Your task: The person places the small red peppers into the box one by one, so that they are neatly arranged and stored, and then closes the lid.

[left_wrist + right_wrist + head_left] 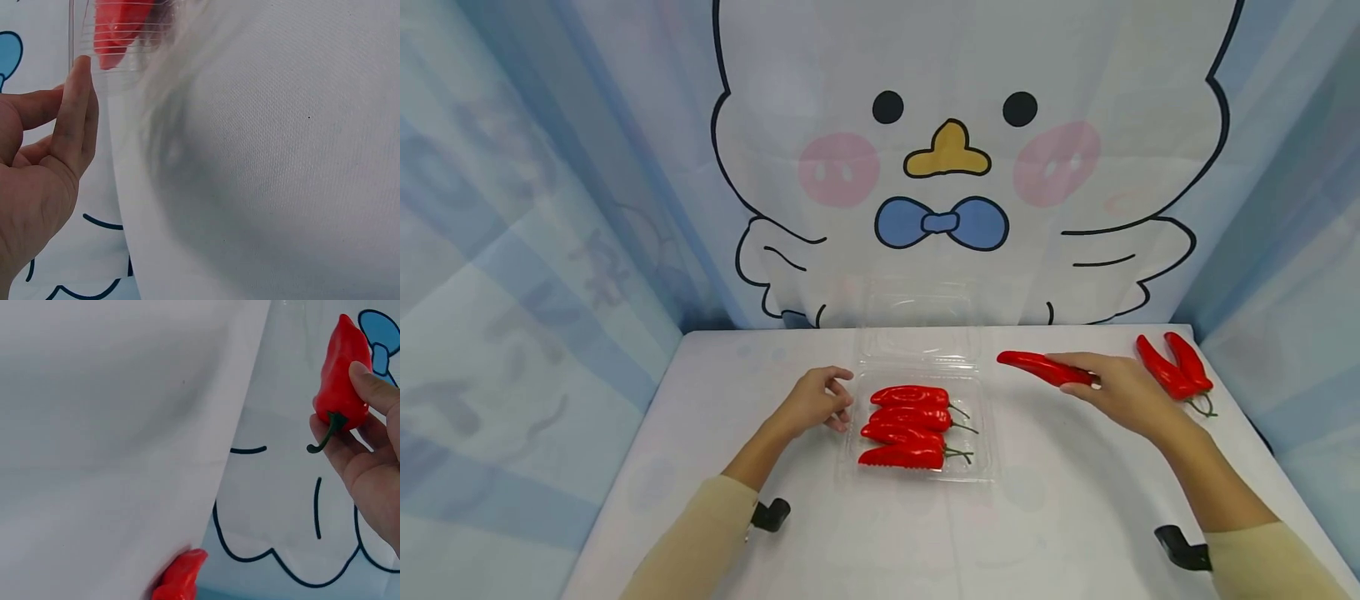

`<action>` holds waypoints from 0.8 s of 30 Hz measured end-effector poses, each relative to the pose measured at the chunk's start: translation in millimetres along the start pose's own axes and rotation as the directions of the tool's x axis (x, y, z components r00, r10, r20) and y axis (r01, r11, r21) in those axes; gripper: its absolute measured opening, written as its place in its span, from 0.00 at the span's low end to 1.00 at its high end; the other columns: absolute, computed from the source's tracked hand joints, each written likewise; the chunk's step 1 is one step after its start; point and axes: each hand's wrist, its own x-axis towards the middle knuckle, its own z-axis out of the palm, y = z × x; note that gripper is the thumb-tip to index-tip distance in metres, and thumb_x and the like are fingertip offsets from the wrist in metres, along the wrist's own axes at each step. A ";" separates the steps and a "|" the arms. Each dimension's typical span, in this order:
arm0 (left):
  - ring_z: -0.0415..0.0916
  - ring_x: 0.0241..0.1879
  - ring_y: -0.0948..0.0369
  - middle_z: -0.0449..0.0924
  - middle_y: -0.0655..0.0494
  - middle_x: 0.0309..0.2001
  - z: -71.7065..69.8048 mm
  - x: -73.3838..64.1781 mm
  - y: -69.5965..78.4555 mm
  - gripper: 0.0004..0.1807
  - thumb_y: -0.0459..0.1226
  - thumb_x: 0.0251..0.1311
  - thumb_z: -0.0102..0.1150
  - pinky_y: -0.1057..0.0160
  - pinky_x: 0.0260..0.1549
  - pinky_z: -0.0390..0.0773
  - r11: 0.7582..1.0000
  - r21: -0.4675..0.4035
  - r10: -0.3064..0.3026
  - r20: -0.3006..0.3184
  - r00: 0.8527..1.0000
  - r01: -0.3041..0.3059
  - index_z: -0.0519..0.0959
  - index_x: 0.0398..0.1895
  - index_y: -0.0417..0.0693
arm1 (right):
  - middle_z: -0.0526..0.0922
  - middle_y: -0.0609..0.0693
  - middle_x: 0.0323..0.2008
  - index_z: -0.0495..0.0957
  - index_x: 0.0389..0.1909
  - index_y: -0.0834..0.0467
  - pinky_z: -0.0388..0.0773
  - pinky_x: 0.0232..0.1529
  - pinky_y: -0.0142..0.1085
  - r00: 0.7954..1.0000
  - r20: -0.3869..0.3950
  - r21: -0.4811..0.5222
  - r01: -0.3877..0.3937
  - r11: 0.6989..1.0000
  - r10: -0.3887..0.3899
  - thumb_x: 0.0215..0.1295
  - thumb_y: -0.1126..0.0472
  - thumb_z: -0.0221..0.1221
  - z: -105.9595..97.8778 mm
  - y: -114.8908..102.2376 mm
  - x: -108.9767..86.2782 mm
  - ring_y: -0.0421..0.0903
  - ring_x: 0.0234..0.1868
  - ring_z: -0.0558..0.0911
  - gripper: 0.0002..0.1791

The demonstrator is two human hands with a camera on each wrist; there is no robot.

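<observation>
A cartoon-printed curtain hangs behind a white table.

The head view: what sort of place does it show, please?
Probably an improvised curtained booth: a white-topped table stands before a cartoon-printed curtain, with blue-and-white drapes hanging on both sides.

Beige sleeves show bent black fittings near both cuffs.
</observation>
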 end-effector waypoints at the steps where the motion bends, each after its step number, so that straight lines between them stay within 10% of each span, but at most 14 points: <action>1: 0.84 0.25 0.58 0.79 0.44 0.40 0.0 0.3 -0.9 0.26 0.26 0.67 0.61 0.60 0.27 0.89 1.000 0.000 0.001 -0.001 1.000 -0.001 0.72 0.69 0.37 | 0.82 0.66 0.58 0.75 0.70 0.54 0.90 0.44 0.51 1.000 0.008 0.003 -0.001 1.000 0.001 0.62 0.58 0.72 0.7 -2.3 1.6 0.61 0.52 0.81 0.35; 24: 0.84 0.25 0.58 0.79 0.45 0.39 0.6 1.4 -3.9 0.26 0.26 0.67 0.62 0.61 0.26 0.89 1.000 0.001 0.011 -0.014 1.000 -0.011 0.73 0.68 0.38 | 0.85 0.56 0.56 0.78 0.68 0.50 0.89 0.48 0.46 0.985 0.083 0.064 0.144 0.988 -0.149 0.66 0.60 0.69 26.8 -42.2 32.8 0.51 0.50 0.81 0.28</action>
